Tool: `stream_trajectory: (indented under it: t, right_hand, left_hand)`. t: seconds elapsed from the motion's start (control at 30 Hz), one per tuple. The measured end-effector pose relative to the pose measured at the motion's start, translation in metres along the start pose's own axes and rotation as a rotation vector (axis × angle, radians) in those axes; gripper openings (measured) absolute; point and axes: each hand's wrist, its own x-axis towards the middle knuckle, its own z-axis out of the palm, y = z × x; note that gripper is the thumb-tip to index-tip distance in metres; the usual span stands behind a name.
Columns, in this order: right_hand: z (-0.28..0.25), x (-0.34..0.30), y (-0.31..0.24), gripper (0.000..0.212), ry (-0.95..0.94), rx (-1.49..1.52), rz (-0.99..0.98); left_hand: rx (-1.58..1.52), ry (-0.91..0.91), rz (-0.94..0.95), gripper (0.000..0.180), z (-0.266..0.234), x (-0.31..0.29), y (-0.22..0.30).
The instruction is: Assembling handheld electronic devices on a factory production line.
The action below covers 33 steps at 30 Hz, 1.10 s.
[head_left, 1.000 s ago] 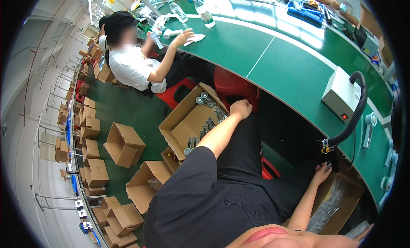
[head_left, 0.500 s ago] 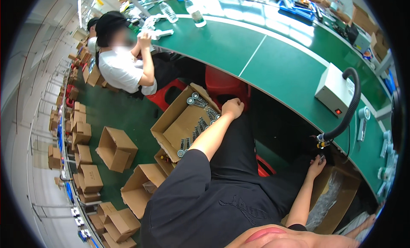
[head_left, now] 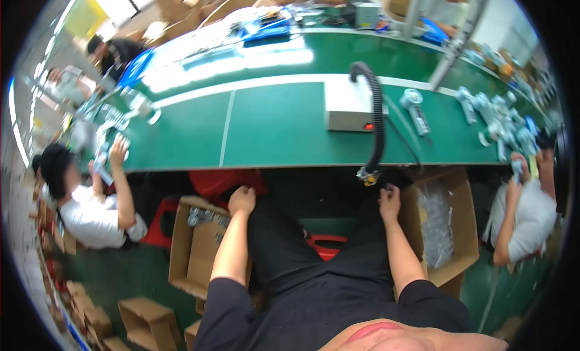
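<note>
At your right, a box (head_left: pixel 463 221) holds clear plastic (head_left: pixel 436 227), likely light, soft, slippery: best pinched at an edge. Your left hand (head_left: pixel 242 201) and right hand (head_left: pixel 389 203) look curled; I can't tell their contents. Beyond lies the table (head_left: pixel 278 124).

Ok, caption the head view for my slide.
Seated at a green bench: left hand near a parts carton, right hand near a carton of clear plastic.
</note>
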Motion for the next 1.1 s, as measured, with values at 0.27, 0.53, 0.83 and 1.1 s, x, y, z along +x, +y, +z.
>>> stream_trajectory:
  t: [0.27,0.53,0.83,1.1]
  right_hand:
    - [-0.004,0.002,-0.001,0.043,-0.033,0.095,0.025]
    - [-0.009,-0.022,-0.026,0.041,-0.025,-0.087,-0.075]
    - [0.063,-0.07,-0.087,0.05,-0.543,0.218,-0.264]
    - [0.096,-0.058,-0.085,0.022,-0.41,1.361,0.771]
  left_hand:
    - [-0.109,0.059,0.005,0.038,0.01,0.001,0.005]
    - [-0.001,0.056,0.014,0.045,0.01,0.005,0.029]
    - [-0.02,0.019,-0.041,0.04,0.005,0.012,-0.005]
    - [-0.1,0.123,-0.038,0.038,0.007,0.003,-0.048]
